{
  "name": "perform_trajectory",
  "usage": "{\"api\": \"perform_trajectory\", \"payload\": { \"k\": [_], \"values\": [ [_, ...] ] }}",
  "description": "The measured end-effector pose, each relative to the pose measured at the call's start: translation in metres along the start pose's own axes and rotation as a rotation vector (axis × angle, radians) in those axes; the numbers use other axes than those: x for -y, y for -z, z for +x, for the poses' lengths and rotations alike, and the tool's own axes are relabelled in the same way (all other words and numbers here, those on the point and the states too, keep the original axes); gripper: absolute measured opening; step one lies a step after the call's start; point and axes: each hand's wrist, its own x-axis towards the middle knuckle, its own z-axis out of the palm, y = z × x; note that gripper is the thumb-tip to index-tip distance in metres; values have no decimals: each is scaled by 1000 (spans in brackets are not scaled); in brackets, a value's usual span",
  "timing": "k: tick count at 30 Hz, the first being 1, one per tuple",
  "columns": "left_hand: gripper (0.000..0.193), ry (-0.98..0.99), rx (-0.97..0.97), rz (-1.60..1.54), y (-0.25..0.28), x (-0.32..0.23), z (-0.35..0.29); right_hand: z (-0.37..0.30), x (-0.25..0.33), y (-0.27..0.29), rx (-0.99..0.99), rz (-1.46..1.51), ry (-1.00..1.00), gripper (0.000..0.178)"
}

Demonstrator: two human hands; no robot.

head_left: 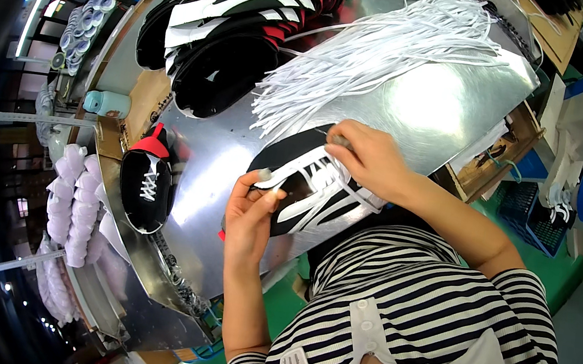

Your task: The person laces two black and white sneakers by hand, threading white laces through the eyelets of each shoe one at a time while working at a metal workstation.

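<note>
A black-and-white shoe upper lies at the table's near edge between my hands, with white lace strung through part of its eyelets. My left hand pinches the edge of the upper at its left side, thumb and forefinger close together. My right hand is closed at the upper's far right edge, its fingertips curled together; what lies inside them is too small to make out. Loose white lace loops out below my right hand. A laced black upper with a red collar lies apart at the left.
Stacked black, white and red shoe uppers stand at the far left of the metal table. A large bundle of white laces spreads beside them. An open wooden drawer is at the right, a blue crate beyond it.
</note>
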Motion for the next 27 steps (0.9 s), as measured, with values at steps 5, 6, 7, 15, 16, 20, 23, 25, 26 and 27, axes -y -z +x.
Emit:
{"api": "perform_trajectory", "payload": {
  "k": [5,6,7,15,16,20,23,25,26,27],
  "values": [
    [49,-414,-151,1152,-21,-11,-44,-46,11,12,119,-122,66,31],
    [49,-442,-118,1213,-27,-10,-48,-54,13,3,202,-145,55,36],
    [49,-471,-86,1278,-32,-7,-51,-56,18,-3,225,-147,39,28],
    [24,-676,-73,1693,-40,-2,-21,-40,24,4,43,-126,224,16],
    [24,-583,-60,1633,-42,-4,-19,-47,30,9,194,-189,274,14],
    [28,-290,6,1389,-37,0,-3,-86,22,2,734,-184,471,8],
    [31,-249,-63,1289,-35,2,5,-89,13,13,456,41,280,13],
    [28,-314,-76,1240,-43,1,1,-65,19,24,341,262,-346,14],
    [26,-457,-8,1240,-48,1,-4,-57,12,18,247,383,-360,16],
    [24,-596,58,1235,-52,3,-7,-49,9,12,157,504,-372,17]
  ]
}}
